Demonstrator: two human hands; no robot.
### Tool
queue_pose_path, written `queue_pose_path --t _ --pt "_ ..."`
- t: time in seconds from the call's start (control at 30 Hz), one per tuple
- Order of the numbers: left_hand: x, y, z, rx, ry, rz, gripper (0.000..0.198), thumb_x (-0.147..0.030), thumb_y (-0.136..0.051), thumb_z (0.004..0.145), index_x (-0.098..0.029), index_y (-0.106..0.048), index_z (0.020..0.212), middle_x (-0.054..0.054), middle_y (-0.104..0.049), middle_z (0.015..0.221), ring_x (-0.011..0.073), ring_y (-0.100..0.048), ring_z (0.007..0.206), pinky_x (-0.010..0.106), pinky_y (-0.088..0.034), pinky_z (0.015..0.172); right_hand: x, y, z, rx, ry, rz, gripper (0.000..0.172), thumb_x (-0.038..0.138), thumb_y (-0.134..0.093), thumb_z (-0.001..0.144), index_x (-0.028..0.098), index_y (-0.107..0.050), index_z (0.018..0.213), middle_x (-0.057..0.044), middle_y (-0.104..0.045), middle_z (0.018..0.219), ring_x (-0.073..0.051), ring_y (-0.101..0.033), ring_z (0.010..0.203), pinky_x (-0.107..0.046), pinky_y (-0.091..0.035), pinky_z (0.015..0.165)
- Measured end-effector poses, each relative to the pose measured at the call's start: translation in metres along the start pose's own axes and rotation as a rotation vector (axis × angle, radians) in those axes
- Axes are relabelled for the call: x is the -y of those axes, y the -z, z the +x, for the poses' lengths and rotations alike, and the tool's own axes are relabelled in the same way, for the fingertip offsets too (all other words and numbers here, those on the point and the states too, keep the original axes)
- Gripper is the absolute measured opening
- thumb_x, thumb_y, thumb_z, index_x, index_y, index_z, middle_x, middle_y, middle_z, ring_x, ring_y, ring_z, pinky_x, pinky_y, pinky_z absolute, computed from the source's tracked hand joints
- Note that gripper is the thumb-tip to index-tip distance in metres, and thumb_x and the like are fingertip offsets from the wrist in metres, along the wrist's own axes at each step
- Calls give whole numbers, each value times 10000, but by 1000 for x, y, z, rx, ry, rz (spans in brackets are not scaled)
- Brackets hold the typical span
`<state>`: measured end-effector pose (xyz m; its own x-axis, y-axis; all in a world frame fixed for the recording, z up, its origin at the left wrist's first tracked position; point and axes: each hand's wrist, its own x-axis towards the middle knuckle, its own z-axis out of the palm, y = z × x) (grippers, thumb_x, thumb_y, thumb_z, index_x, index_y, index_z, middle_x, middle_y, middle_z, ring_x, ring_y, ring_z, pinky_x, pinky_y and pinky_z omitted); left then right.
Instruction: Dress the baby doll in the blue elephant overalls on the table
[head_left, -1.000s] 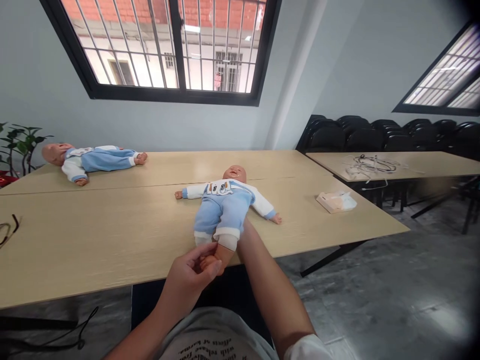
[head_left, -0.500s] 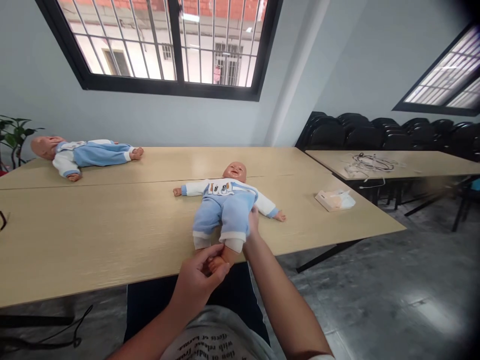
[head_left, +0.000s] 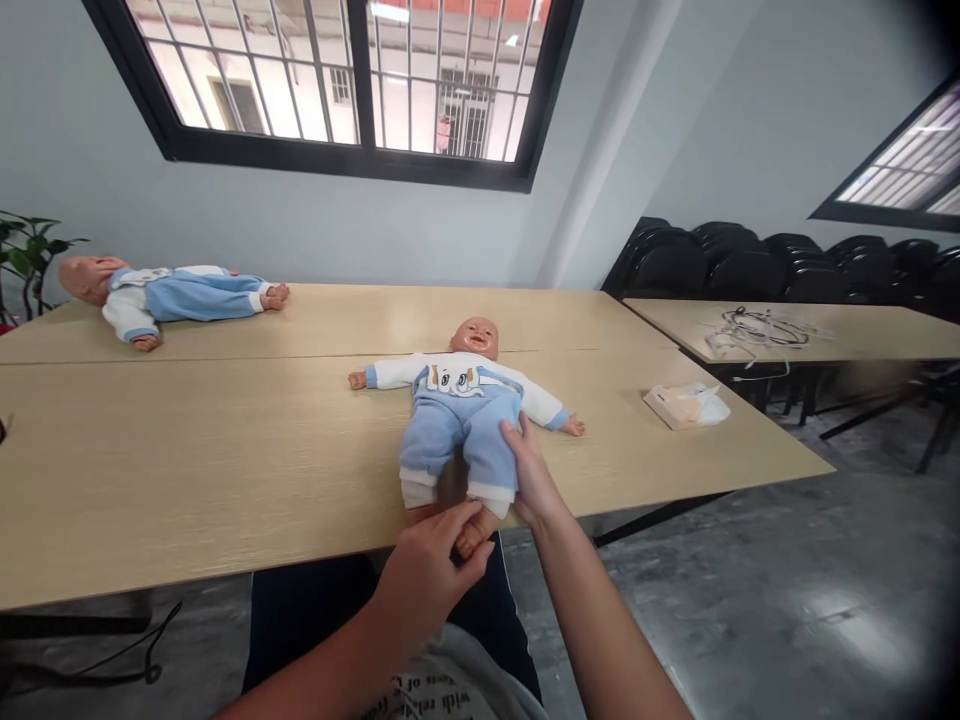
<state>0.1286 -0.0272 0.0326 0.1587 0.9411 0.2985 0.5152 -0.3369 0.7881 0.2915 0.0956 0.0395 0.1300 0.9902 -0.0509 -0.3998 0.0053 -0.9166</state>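
Observation:
A baby doll (head_left: 459,410) in a blue and white outfit lies on its back on the wooden table (head_left: 225,480), its head away from me and its feet at the front edge. My left hand (head_left: 431,560) is closed around the doll's foot on the right side of the view, thumb and fingers on either side of it. Against the outer side of the same leg rests my right hand (head_left: 531,470), with its thumb on top of the blue trouser leg and its other fingers mostly hidden beneath.
A second doll (head_left: 187,297) lies at the far left, beside a plant (head_left: 30,250). Towards the table's right end is a tissue pack (head_left: 686,405). Another table (head_left: 862,335) bears tangled cables (head_left: 765,328), with stacked black chairs (head_left: 739,265) behind.
My right hand has come further up around the leg, its thumb now showing on top of the trousers. My left hand remains at the foot. The view has shifted slightly.

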Motion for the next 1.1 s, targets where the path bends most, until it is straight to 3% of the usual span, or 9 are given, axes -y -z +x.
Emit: queue_pose_path --t 0.23,0.4,0.6,0.7,0.8,0.87,0.97,1.03,1.1 --pt "1 -22 9 152 -54 176 491 -235 -698 908 -214 -615 1391 132 -730 1354 329 -752 1125 453 -633 925 0 3 16 -3 -76 -61 622 358 -863 751 276 -644 1327 -58 -750 1286 -278 -715 1163 -451 -571 1056" --pt "-7 -14 13 294 -43 144 614 -208 -734 877 -227 -553 1464 142 -648 1476 332 -648 1326 452 -574 1037 -3 11 25 16 -94 -78 595 382 -870 762 260 -659 1304 -69 -743 1311 -273 -710 1173 -440 -555 1073" --pt "-12 35 65 343 -75 -5 231 -394 -621 973 -243 -749 1093 58 -781 922 239 -722 899 350 -536 853 1 21 23 28 -173 -90 651 428 -877 749 264 -651 1338 -88 -749 1286 -302 -720 1167 -486 -576 1047" --pt "21 58 125 77 -130 46 226 -364 -562 997 -227 -736 950 65 -747 903 224 -673 876 362 -507 882 -1 21 20 -7 -146 -91 624 436 -869 743 277 -665 1310 -79 -725 1332 -307 -695 1220 -481 -564 1072" --pt "72 67 182 -293 106 104 208 -312 -578 982 -174 -684 1095 108 -724 1030 243 -653 995 393 -488 962 -6 24 19 -23 -74 -85 592 465 -818 791 291 -653 1332 -64 -656 1452 -290 -612 1350 -454 -490 1160" --pt "104 64 209 -239 170 60 294 -321 -662 938 -135 -651 1165 131 -714 1096 230 -655 999 366 -504 935 -6 28 22 -62 -32 -105 579 500 -764 836 284 -627 1355 -69 -632 1477 -278 -578 1381 -459 -436 1201" --pt "133 53 225 -130 149 12 226 -337 -685 924 -148 -684 1048 66 -730 919 181 -652 809 305 -516 787 7 30 35 -257 119 -305 562 510 -726 854 247 -601 1335 -97 -661 1357 -273 -632 1243 -503 -439 1165" --pt "142 46 225 -131 137 0 147 -301 -658 928 -167 -692 977 40 -727 870 170 -640 764 292 -506 748 24 16 52 -364 351 -518 515 467 -707 870 225 -599 1312 -100 -655 1272 -253 -640 1141 -493 -464 1117" --pt "144 44 222 -197 142 7 110 -245 -628 921 -170 -684 979 49 -733 923 175 -642 801 297 -503 776 42 -16 78 -278 601 -665 434 403 -665 908 217 -613 1296 -101 -643 1256 -236 -631 1120 -457 -479 1088"
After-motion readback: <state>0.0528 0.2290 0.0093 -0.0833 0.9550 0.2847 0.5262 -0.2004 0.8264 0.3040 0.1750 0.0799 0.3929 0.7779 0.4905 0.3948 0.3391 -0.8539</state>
